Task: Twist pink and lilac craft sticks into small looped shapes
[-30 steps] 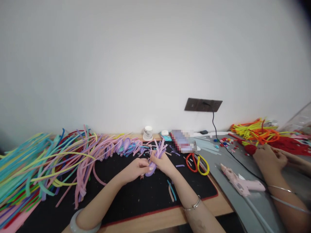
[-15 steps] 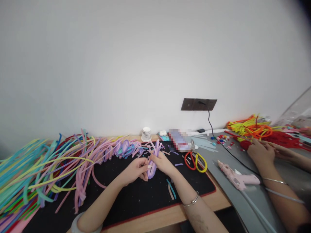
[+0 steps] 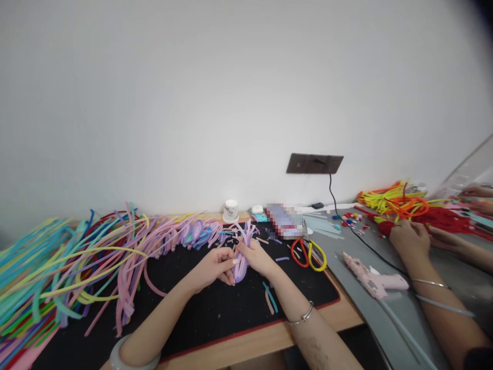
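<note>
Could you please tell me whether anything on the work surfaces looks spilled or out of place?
Nothing looks clearly damaged. Small pompoms lie loose around the black cord on the grey table, looking possibly spilled. Short offcuts also litter the black mat near the right hand, which looks untidy.

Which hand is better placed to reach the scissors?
Right, probably. The right hand is nearer the scissors, whose red and yellow handles point toward the wearer. The left hand is farther, across the purple bundle. Both hands are occupied with that bundle, so either must let go first.
</note>
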